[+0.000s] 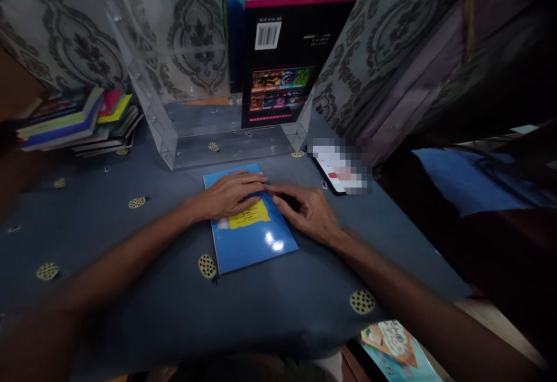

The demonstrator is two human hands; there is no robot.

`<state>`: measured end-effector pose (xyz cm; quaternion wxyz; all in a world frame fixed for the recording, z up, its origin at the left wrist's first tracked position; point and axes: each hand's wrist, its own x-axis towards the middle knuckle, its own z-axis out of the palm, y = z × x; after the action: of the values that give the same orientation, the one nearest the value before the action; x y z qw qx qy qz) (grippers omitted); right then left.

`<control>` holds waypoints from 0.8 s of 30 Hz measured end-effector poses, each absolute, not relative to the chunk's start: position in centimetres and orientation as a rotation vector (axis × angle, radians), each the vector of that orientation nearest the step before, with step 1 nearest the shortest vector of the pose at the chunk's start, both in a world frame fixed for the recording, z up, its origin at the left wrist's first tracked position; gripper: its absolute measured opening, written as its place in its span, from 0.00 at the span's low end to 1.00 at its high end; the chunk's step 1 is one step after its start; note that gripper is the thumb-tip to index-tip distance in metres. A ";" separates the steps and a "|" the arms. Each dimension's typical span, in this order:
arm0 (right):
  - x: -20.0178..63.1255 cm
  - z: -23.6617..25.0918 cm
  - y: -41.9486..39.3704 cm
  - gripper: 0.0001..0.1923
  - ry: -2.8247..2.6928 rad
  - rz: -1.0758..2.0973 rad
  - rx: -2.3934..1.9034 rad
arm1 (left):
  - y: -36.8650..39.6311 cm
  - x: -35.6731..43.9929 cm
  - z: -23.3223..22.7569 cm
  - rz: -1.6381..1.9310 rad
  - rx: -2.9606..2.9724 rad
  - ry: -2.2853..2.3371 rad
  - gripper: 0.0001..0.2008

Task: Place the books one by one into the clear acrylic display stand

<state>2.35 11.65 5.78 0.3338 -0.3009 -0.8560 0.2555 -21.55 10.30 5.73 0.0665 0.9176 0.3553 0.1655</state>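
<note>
A thin blue book (252,251) with a yellow text panel lies flat on the table in front of me. Across its upper part rests my left hand (235,193), palm down with the fingers stretched out. My right hand (313,213) is at the book's right edge, thumb and index fingertips close together there and the other fingers curled under. The two hands nearly touch at the fingertips.
Behind the book stands a clear acrylic rack (226,147) holding a black book (287,51) upright. A phone (337,167) lies to the right, and stacked books (65,121) sit at the left. Patterned cloth covers the table (169,289). A colourful book (395,350) is below its front edge.
</note>
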 end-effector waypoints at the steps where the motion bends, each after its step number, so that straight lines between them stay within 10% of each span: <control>1: 2.3 5.8 11.6 0.16 -2.236 0.671 -0.789 | 10.4 -21.6 5.7 0.501 2.770 1.063 0.17; 24: 4.1 5.0 10.7 0.18 -2.399 0.742 -0.649 | 12.6 -23.2 6.2 0.388 2.785 1.156 0.20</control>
<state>4.11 10.72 5.04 0.2705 -0.2410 -0.8904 0.2755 -23.23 12.61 6.17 0.0507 0.9149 0.3798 0.1273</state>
